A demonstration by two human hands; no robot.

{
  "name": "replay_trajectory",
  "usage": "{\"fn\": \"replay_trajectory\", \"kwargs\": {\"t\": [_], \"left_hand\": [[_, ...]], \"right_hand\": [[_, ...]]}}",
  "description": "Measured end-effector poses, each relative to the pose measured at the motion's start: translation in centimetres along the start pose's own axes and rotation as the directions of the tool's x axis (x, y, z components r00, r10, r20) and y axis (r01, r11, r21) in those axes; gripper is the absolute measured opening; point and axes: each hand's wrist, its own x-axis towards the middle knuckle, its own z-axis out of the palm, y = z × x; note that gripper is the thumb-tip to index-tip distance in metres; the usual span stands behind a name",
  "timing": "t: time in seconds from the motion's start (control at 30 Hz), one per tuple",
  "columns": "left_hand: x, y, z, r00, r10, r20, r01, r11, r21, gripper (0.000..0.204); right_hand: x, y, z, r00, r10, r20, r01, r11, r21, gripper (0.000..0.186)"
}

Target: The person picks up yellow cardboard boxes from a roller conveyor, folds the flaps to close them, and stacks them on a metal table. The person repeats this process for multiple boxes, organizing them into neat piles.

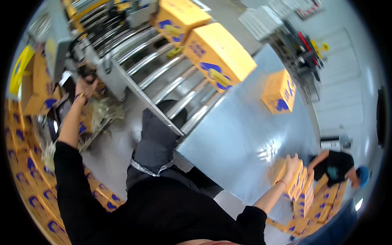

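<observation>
My left hand [85, 87] reaches far out to the left and grips a dark object [87, 72] beside the grey machine frame [57, 36]. My right hand [292, 162] rests flat, fingers spread, on top of a yellow carton with blue print [297, 183] at the edge of the shiny metal table [241, 130]. Two large yellow cartons [218, 55] [179, 18] lie on the roller conveyor [163, 75]. A smaller yellow carton [279, 92] stands on the table's far side.
Flat yellow cartons are stacked along the left [28, 179] and at the lower right [318, 212]. Another person in a black top and blue cap [341, 169] bends at the right. Loose scraps [102, 112] lie on the floor. A taping machine [302, 49] stands behind the table.
</observation>
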Motion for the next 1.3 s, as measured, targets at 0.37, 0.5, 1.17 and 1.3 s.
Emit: {"fn": "replay_trajectory", "kwargs": {"t": [0.37,0.5,1.17,1.3], "left_hand": [[-3.1,8.6,-3.5,0.981,0.154,0.115,-0.191,0.714,0.673,0.035],[-2.2,9.2,-3.1,0.970,0.199,0.142,-0.244,0.799,0.549,0.027],[0.0,2.1,-0.3,0.976,0.167,-0.140,-0.131,0.963,0.237,0.035],[0.1,1.1,-0.3,0.950,0.308,-0.058,-0.280,0.918,0.282,0.024]], "right_hand": [[-9.1,-43.2,-11.3,0.442,-0.779,-0.445,0.851,0.207,0.483,0.044],[-7.6,-47.3,-12.1,0.592,-0.804,-0.059,0.739,0.512,0.438,0.051],[-20.2,-20.1,-8.6,0.734,-0.640,-0.228,0.679,0.679,0.279,0.079],[-15.0,-7.2,-5.0,0.909,-0.379,-0.177,0.410,0.889,0.203,0.080]]}}
